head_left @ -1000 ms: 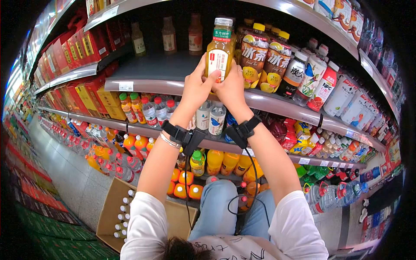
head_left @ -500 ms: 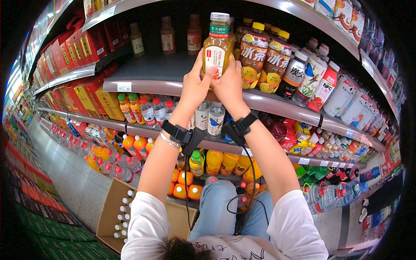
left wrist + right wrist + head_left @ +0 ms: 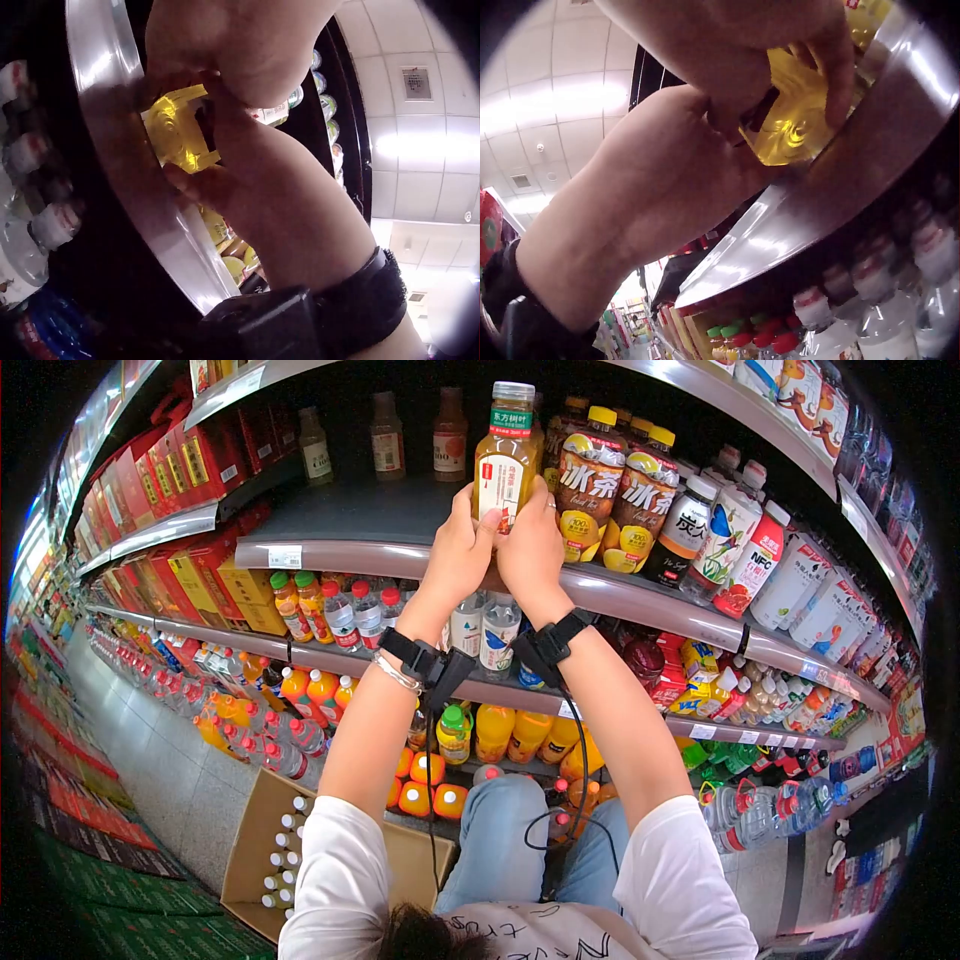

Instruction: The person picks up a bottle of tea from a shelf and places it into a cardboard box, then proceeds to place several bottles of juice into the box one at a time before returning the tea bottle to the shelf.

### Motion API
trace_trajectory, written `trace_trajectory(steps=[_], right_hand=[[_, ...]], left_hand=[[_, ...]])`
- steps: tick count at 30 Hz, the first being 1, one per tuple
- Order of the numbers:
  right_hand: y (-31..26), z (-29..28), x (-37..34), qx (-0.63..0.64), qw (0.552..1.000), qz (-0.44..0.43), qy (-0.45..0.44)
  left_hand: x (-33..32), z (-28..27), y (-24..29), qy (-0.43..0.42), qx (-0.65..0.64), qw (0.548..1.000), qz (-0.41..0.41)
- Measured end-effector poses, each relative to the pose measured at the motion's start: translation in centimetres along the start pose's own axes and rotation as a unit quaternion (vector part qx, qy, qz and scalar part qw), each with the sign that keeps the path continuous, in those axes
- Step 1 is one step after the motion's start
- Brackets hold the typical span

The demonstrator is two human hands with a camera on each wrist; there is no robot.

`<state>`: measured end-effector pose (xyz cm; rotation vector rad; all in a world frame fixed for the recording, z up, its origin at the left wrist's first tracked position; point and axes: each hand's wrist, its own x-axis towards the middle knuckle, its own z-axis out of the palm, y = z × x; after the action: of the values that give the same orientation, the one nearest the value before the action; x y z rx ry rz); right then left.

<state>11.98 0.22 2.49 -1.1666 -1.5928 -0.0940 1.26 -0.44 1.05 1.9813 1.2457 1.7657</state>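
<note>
Over the front edge of the upper shelf (image 3: 380,560), both hands hold a tea bottle (image 3: 503,475) with a pale cap, green neck band and white label. The left hand (image 3: 460,555) grips its left side low down, with a thumb across the front. On the opposite side the right hand (image 3: 533,550) grips the lower body. The bottle stands nearly upright, in front of another similar one. Its yellow see-through base (image 3: 178,127) shows between the hands in the left wrist view, right by the metal shelf edge (image 3: 840,195) in the right wrist view.
Iced tea bottles (image 3: 590,485) with yellow caps stand close to the right. Several bottles (image 3: 387,440) stand far back to the left. Below, a lower shelf holds water bottles (image 3: 498,635). A cardboard box (image 3: 250,840) of white-capped bottles sits on the floor.
Both hands have moved the tea bottle slightly upward and farther in over the shelf edge. The grip of both hands stays the same.
</note>
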Motion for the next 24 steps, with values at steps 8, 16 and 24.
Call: trace_trajectory(steps=[8,16,24], right_hand=[[0.1,0.0,0.9,-0.029,0.998,0.031,-0.042],[0.0,-0.1,1.3,-0.023,0.997,0.053,-0.052],[0.5,0.9,1.8,0.011,0.997,0.042,-0.062]], left_hand=[[0.5,0.5,-1.3,0.043,0.08,0.994,0.057],[0.7,0.6,-1.9,0.066,0.063,0.992,0.092],[0.8,0.2,-1.8,0.033,0.02,0.999,0.031]])
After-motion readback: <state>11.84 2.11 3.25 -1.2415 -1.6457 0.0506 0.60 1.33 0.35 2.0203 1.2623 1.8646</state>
